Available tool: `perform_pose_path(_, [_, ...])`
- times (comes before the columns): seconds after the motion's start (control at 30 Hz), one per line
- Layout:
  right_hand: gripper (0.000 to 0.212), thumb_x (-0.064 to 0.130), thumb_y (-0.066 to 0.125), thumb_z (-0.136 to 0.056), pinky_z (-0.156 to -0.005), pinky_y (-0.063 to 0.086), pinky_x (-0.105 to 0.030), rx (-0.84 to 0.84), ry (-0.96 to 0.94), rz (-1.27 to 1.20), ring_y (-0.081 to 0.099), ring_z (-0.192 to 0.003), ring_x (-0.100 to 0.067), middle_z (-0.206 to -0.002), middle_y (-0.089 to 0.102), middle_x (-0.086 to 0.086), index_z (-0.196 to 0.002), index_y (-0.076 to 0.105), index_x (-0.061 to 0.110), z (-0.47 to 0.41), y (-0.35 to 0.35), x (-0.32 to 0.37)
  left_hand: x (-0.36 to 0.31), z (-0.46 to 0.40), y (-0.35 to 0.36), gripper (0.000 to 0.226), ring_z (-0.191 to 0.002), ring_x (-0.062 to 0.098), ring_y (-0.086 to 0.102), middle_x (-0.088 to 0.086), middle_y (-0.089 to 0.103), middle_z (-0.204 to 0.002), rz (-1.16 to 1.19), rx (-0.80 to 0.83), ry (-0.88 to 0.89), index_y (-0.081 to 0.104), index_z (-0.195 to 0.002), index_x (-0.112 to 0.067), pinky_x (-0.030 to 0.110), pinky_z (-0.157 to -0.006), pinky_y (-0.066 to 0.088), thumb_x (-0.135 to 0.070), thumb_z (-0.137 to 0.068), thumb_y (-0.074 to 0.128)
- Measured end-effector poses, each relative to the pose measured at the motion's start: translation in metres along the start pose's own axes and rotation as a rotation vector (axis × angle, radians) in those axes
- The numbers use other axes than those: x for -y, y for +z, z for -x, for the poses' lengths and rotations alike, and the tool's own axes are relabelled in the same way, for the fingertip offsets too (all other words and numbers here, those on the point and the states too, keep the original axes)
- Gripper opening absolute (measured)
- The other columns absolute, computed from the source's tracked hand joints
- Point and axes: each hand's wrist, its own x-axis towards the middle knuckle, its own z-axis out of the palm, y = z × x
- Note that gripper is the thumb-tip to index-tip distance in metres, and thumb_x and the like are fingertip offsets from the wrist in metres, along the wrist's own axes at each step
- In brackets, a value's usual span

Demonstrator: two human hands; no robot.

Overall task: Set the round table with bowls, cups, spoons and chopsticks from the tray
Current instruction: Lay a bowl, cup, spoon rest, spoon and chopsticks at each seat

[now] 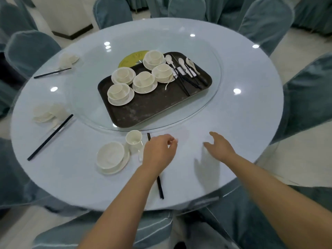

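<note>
A dark tray on the glass turntable carries several stacked white bowl-and-cup sets, white spoons and black chopsticks. At the near table edge a white bowl on a saucer sits beside a white cup. Black chopsticks lie to their right, partly under my left hand. That hand hovers over them with fingers loosely curled, and no hold shows. My right hand is spread above bare tablecloth, holding nothing.
Two more place settings with bowls and chopsticks lie along the table's left side. Blue-covered chairs ring the round table. A yellow disc shows behind the tray.
</note>
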Motion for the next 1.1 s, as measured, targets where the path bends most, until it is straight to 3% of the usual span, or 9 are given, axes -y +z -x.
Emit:
perform_pose_path(0.23, [0.051,0.044,0.055,-0.096,-0.096,0.033,-0.025,0.014,-0.035,-0.142,0.046,-0.130,-0.020,-0.150,0.040,0.000,-0.141,0.046,0.022,0.080,-0.005,-0.009,-0.027,0.057,0.017,0.032,-0.090,0.018,0.064,-0.005,0.072,-0.094,0.012,0.036,0.086,0.068,-0.099,-0.022,0.032,-0.077,0.050,-0.044,-0.097,0.045])
perform_pose_path(0.63, [0.041,0.047,0.052,-0.096,-0.100,0.042,-0.032,-0.140,-0.092,-0.148,0.053,-0.121,-0.014,-0.133,0.058,0.006,-0.129,0.058,0.024,0.152,-0.104,-0.060,-0.129,0.096,0.061,0.029,-0.067,0.012,0.057,-0.012,0.057,-0.067,0.028,0.049,0.204,0.058,-0.080,-0.028,0.026,-0.058,0.040,-0.046,-0.097,0.043])
perform_pose_path(0.83, [0.028,0.045,0.053,-0.095,-0.090,0.050,-0.034,-0.207,-0.091,-0.251,0.060,-0.102,-0.010,-0.110,0.066,0.010,-0.112,0.067,0.026,0.188,-0.176,-0.147,-0.232,0.113,0.111,0.032,-0.072,0.013,0.059,-0.008,0.065,-0.074,0.104,0.069,0.244,0.064,-0.081,-0.023,0.031,-0.064,0.047,-0.045,-0.095,0.046])
perform_pose_path(1.1, [0.015,0.041,0.055,-0.095,-0.069,0.042,-0.024,-0.310,-0.091,-0.255,0.059,-0.088,-0.007,-0.091,0.064,0.013,-0.094,0.065,0.030,0.215,-0.293,-0.298,-0.402,0.130,0.210,0.032,-0.067,0.012,0.057,-0.006,0.062,-0.068,0.191,0.101,0.321,0.063,-0.074,-0.023,0.027,-0.057,0.039,-0.042,-0.096,0.049])
